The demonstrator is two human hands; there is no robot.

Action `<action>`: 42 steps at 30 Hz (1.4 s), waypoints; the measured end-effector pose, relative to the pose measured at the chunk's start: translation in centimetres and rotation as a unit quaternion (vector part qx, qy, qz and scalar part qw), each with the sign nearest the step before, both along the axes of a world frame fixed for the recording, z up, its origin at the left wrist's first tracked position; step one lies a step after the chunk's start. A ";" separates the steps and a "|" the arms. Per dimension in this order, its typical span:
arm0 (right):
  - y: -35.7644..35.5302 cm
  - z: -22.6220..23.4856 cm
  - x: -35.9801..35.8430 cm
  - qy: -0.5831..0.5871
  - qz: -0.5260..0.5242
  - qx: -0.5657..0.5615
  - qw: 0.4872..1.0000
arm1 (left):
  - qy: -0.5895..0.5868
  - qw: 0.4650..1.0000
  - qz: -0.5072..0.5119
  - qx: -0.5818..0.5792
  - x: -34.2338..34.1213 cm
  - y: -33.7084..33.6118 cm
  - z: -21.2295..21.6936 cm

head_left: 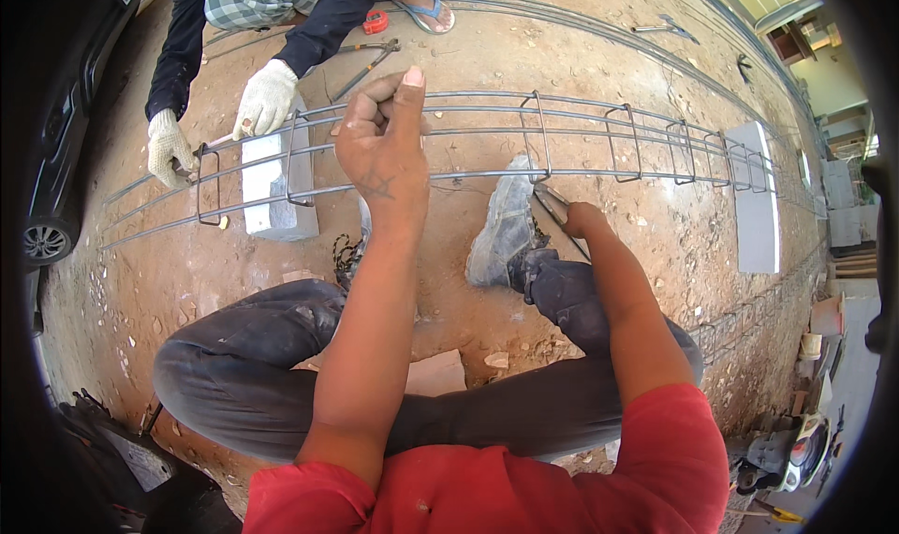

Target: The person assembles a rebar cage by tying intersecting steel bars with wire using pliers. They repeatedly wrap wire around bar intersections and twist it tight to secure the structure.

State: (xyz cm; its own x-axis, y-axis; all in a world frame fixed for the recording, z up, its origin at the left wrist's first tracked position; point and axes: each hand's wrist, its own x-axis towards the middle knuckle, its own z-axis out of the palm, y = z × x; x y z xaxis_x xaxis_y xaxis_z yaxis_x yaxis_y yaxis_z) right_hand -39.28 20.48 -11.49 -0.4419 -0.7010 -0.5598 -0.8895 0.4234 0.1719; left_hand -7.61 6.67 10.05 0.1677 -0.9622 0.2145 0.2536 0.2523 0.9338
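Observation:
A long rebar cage of thin steel bars and rectangular stirrups lies crosswise in front of me. My left hand is raised over its near side with the fingers curled and the thumb up against them. Whether something small is pinched there is hidden. Low beside my shoe, my right hand grips the handles of a pair of pincers; their jaws are close to the nearest bar. One stirrup stands just above those jaws.
Pale blocks prop up the cage. Across from me a co-worker's gloved hands are at its left end. Beyond lie a red tape measure and another long-handled tool. A dark car stands left.

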 end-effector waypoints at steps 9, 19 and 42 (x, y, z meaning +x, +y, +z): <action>0.9 -1.7 0.4 -0.034 -0.051 -0.100 0.993 | -0.212 0.959 -0.183 -0.043 -1.8 7.7 -8.5; 4.2 20.6 4.5 0.018 0.019 -0.143 0.989 | -0.204 0.905 -0.348 0.132 -1.8 10.2 -15.0; -0.2 17.0 22.0 -0.493 -0.224 -0.096 0.835 | 0.198 0.870 -0.355 0.280 0.8 8.4 -18.8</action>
